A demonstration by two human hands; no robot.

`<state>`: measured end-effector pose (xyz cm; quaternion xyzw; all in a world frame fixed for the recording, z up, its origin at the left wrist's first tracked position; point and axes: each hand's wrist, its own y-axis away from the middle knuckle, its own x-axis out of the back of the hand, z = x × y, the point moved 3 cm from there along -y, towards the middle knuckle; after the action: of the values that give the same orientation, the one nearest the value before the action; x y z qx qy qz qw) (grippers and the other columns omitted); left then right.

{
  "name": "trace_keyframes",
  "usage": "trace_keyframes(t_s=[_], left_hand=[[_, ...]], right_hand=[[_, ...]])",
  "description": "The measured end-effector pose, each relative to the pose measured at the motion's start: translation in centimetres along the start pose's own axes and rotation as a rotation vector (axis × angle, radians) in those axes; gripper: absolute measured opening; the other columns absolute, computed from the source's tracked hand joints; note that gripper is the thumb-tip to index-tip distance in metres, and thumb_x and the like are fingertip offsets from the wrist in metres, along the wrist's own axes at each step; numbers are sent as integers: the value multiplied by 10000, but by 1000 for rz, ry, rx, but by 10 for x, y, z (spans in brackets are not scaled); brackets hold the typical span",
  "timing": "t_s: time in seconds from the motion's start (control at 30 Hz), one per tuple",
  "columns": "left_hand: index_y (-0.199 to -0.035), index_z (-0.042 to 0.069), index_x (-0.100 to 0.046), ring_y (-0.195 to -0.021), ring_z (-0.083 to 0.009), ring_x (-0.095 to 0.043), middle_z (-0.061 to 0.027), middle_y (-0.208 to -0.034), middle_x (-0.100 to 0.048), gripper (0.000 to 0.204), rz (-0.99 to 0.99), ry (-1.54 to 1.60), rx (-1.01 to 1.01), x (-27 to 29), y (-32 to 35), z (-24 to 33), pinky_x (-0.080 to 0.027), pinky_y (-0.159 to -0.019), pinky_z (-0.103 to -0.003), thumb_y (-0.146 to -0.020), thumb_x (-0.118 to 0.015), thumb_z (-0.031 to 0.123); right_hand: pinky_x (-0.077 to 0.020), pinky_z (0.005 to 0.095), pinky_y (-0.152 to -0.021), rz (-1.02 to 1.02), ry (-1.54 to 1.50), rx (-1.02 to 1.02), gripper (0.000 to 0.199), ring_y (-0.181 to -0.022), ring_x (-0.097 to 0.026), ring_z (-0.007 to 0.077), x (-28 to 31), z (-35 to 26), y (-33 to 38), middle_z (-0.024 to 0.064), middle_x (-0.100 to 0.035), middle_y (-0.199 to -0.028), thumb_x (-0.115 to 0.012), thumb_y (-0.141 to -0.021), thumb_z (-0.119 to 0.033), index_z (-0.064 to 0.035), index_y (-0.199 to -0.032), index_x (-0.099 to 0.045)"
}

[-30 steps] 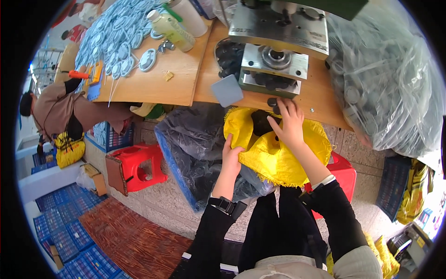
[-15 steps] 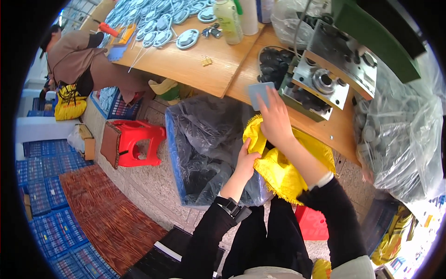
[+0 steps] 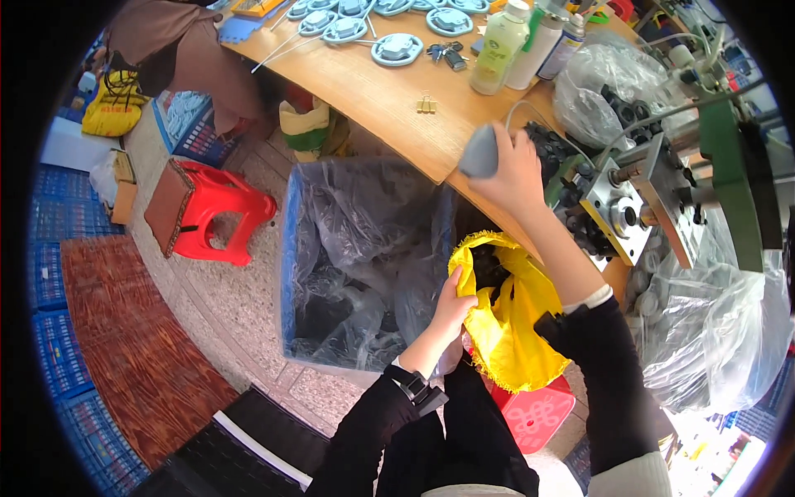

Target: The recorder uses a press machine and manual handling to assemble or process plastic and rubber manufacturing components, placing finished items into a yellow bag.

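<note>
My left hand grips the frayed rim of a yellow woven sack, holding its mouth open. Dark small parts show inside the sack. Over the table's front edge, my right hand is closed on a flat grey-blue piece, smeared by motion, so its exact kind is unclear. Just beyond that hand, a heap of black parts lies on the table beside a metal press die.
A blue crate lined with clear plastic stands left of the sack. Red stools stand on the floor. The wooden table holds light-blue round pieces, a bottle, keys and a binder clip. A plastic bag hangs at right.
My view has turned to the right. My right hand still holds the grey-blue piece, now seen tilted and blurred. The sack's mouth is wider, and its dark contents show more.
</note>
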<state>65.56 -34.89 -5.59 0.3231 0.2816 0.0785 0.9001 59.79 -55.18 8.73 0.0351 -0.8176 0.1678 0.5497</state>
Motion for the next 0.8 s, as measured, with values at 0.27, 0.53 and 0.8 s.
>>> trace_keyframes(t_s=[0.27, 0.53, 0.8], left_hand=[[-1283, 50, -345, -1006, -200, -487, -99, -1160, -465, 698, -46, 44, -18, 10, -14, -13, -410, -825, -255, -622, -481, -128], [-1299, 22, -303, -1136, -221, -391, -131, -1281, -335, 724, -55, -15, 31, 9, -10, -5, -362, -900, -266, -611, -498, -91], [-1298, 15, -295, -1091, -228, -411, -127, -1272, -309, 721, -86, -6, 43, 8, -13, -2, -397, -852, -262, -619, -507, -97]], right_hand=[[-375, 418, -861, -123, -43, -64, 769, -1013, -448, 306, -77, -19, -83, 161, -440, -1096, -693, -550, -370, -27, -1171, -394], [-388, 413, -770, -52, -130, -297, 219, -863, -466, 360, -52, 43, 9, 196, -483, -879, -548, -672, -120, 31, -824, -500], [-219, 379, -998, 412, -394, -770, 657, -1178, -222, 433, -21, 71, -3, 327, -158, -1235, -605, -656, -99, -33, -1243, -315]])
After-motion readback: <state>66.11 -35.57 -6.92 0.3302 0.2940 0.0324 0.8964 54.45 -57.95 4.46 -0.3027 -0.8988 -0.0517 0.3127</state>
